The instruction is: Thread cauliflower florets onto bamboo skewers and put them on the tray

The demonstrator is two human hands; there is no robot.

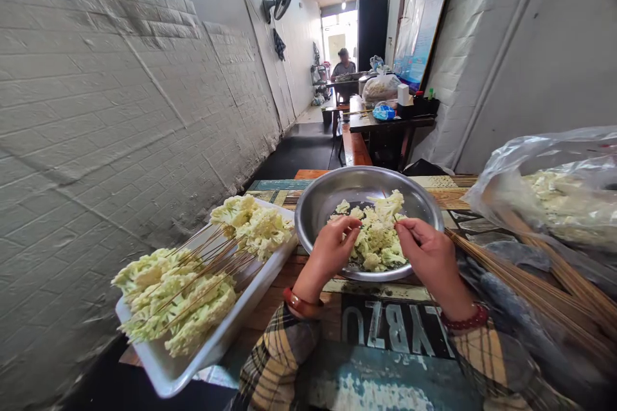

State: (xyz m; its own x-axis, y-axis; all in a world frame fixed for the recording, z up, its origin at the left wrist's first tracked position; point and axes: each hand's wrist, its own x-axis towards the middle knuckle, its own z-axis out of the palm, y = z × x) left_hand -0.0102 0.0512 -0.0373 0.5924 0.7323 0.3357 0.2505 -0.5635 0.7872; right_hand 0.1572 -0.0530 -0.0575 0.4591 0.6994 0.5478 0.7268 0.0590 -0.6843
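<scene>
A round metal bowl [318, 202] on the table holds a heap of cauliflower florets [380, 241]. Both my hands hover over its near rim. My left hand [332, 247] is closed in a pinch on a floret, fingers curled. My right hand [427, 250] is closed too, its fingertips pinched on what looks like a thin bamboo skewer aimed toward the left hand. A white rectangular tray [168, 376] at my left carries several skewered cauliflower pieces [193, 282], sticks crossing in the middle.
A bundle of bare bamboo skewers [540, 289] lies at the right beside a plastic bag of cauliflower [559, 199]. A grey brick wall runs along the left. Farther back are dark tables [390, 122] with bags, and a seated person [343, 64].
</scene>
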